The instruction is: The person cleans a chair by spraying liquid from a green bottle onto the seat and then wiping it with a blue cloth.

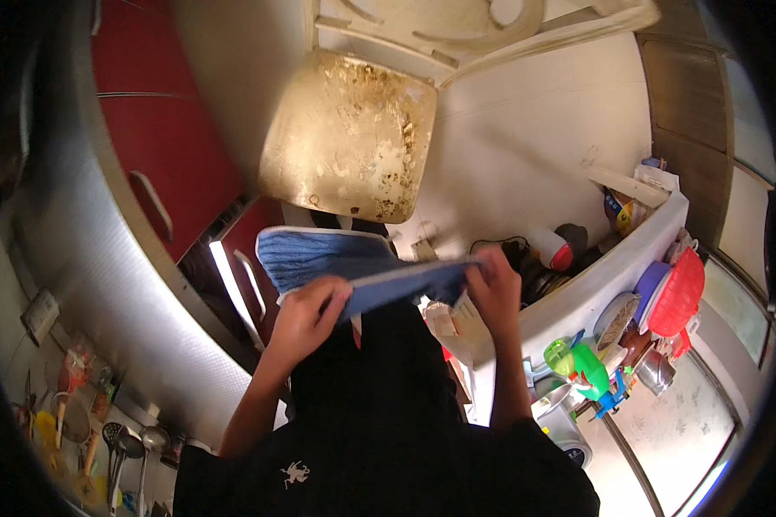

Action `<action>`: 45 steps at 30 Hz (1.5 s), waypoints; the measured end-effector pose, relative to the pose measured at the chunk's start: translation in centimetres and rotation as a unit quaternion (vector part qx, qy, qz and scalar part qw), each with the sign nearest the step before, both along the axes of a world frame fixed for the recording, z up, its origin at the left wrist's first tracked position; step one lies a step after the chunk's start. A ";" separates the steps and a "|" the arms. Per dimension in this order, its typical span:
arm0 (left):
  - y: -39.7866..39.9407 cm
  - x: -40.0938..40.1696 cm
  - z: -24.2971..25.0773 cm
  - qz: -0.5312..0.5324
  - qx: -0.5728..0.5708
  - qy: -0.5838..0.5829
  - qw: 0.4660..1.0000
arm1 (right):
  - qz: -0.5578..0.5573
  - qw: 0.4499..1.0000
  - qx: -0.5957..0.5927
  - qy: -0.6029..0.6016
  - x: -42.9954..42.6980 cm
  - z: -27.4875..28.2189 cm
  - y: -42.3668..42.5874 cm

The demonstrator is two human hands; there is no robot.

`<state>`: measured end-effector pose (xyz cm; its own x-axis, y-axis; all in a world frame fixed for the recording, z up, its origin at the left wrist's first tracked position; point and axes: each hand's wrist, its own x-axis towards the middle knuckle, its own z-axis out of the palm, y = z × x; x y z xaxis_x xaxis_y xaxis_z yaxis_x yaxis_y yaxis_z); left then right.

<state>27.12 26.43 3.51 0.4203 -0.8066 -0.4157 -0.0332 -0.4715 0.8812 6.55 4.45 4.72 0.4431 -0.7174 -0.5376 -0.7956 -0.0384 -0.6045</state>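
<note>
A blue cloth point(330, 252) with a pale edging is stretched between my two hands in front of my body. My left hand point(313, 310) pinches its hem at the left, thumb against fingers. At the right, my right hand point(495, 281) grips the cloth's other end, slightly blurred. One part of the cloth spreads out beyond my left hand, and its folded edge runs across to the right. Just past the cloth is a chair seat point(352, 136), worn and stained with brown patches.
Red cabinets point(161, 142) under a metal countertop point(129, 258) line the left. Ladles and a strainer point(71, 417) are at lower left. At right, a white ledge point(601, 258) borders a red basket point(679, 294), a green spray bottle point(588, 371) and bowls.
</note>
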 end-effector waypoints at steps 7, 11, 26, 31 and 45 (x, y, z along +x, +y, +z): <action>-10.2 3.0 -19.1 0.143 -0.013 -0.225 0.964 | 0.034 0.967 -0.226 -0.116 12.8 -26.8 -3.4; -11.2 8.1 -13.2 0.308 -0.113 -0.133 0.935 | 0.093 0.912 -0.380 0.125 15.2 -35.3 -1.4; -3.3 14.2 -9.5 0.328 -0.330 -0.110 0.878 | 0.219 0.902 -0.357 -0.101 29.1 -36.7 -5.9; -4.2 14.4 -9.8 0.321 -0.325 -0.104 0.884 | 0.360 0.875 -0.210 -0.247 25.9 -35.3 -2.8; -4.2 15.2 -9.7 0.319 -0.316 -0.098 0.888 | 0.087 0.927 -0.325 -0.166 26.6 -36.9 -4.7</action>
